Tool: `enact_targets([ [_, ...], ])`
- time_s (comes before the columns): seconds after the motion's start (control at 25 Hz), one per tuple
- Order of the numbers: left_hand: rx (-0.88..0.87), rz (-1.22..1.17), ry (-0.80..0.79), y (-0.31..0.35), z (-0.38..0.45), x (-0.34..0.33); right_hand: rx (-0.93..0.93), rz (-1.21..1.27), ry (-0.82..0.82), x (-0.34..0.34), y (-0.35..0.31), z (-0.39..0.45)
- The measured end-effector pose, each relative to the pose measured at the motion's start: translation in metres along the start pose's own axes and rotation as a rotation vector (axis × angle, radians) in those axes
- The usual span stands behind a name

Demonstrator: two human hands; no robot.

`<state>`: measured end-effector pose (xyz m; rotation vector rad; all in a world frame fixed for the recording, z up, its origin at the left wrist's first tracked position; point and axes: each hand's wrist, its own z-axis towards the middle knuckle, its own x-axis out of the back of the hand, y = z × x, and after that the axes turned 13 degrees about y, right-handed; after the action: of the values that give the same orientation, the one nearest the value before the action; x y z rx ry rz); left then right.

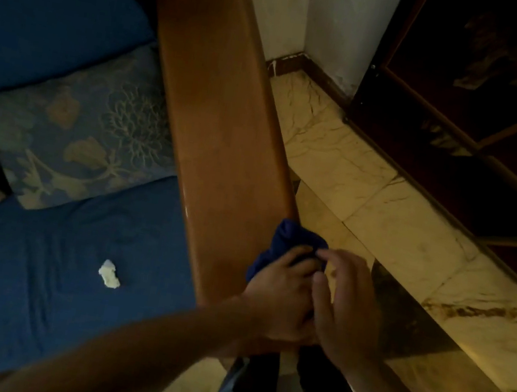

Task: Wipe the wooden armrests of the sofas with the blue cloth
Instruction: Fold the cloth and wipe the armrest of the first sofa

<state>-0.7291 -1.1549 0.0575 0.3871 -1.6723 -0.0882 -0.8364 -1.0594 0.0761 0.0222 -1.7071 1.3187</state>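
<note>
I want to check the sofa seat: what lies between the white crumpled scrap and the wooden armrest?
Only bare blue seat cushion lies between the white scrap and the wooden armrest, as the head view shows.

A patterned cushion [72, 131] and white scrap [109, 274] lie by marble floor [368, 192].

No words, labels, brands or numbers can be read anywhere; the dim, blurred view shows none.

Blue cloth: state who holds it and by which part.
The left hand grips the blue cloth by its bunched lower end beside the wooden armrest. The right hand pinches its near edge.
</note>
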Motion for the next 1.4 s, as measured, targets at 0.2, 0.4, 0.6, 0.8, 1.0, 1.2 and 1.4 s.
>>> enact_targets([
  [0.2, 0.176, -0.013, 0.146, 0.07, -0.069, -0.031, -0.646, 0.311, -0.589, 0.012, 0.011, -0.001],
  [0.4, 0.758, -0.142, 0.363, 0.104, -0.081, -0.033, 0.181, -0.267, -0.365, -0.002, -0.02, -0.026],
  [0.6, 0.947, -0.301, 0.753, 0.067, -0.098, -0.012, 0.534, -0.408, -0.55, -0.021, -0.042, 0.016],
  [0.8, 1.184, -0.259, 0.669, 0.064, -0.115, -0.007, 0.572, -0.366, -0.617, -0.001, -0.034, 0.0],
  [1.0, 1.21, -0.424, 0.517, 0.052, -0.135, -0.008, 0.194, -0.276, -0.544, -0.004, -0.031, -0.012],
  [1.2, 1.213, -0.68, 0.51, 0.054, -0.145, 0.007, -0.11, -0.033, -0.489, 0.01, -0.042, -0.023],
  [1.4, 1.121, -0.857, 0.779, 0.069, -0.189, 0.046, -0.053, 0.142, -0.489, 0.029, -0.09, -0.028],
])
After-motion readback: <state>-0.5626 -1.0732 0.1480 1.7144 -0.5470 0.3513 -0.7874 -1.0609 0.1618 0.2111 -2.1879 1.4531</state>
